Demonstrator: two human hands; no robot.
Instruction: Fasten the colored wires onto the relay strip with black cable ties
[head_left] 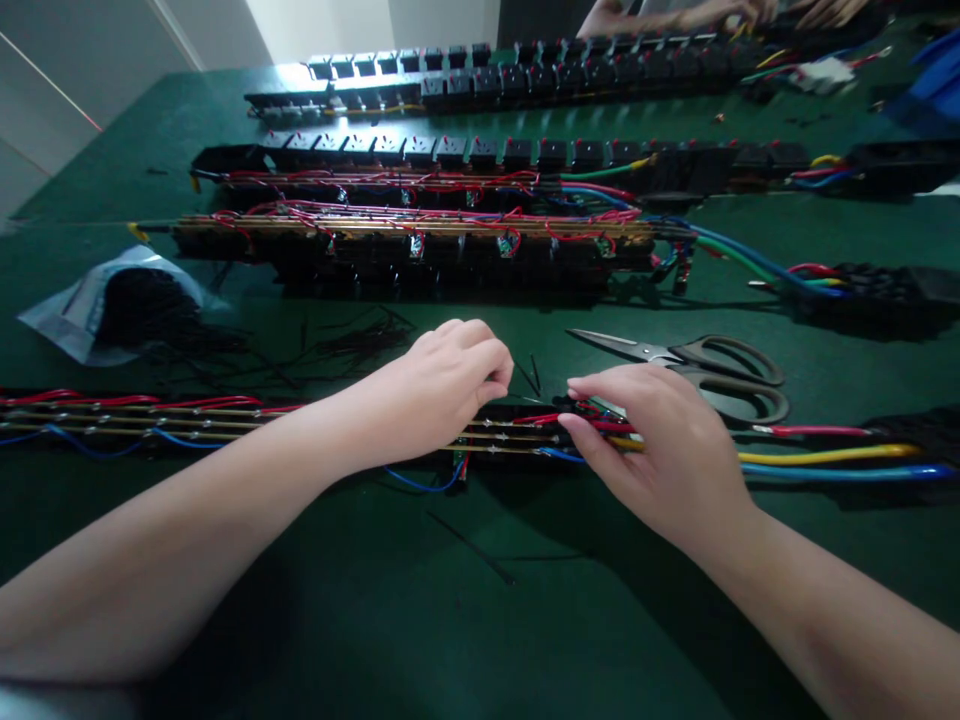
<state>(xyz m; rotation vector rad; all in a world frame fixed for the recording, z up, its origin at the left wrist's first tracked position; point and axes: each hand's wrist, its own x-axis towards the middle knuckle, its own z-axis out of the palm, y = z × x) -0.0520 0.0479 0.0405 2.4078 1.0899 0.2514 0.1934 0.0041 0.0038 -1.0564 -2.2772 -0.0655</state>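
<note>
My left hand is closed in a pinch above an open power strip with brass rails and red and blue wires. A thin strip, apparently a black cable tie, runs from its fingertips toward the wiring; the grip itself is mostly hidden. Just to the right, my right hand has thumb and forefinger apart around the wire end of the strip. Whether they touch the wires is unclear. Thick yellow and blue leads come out from under this hand. Black-handled scissors lie right behind it.
A clear plastic bag of black cable ties lies at left, with loose ties spilled beside it. Several more power strips lie in rows across the green table. Another person's hands are at the far edge.
</note>
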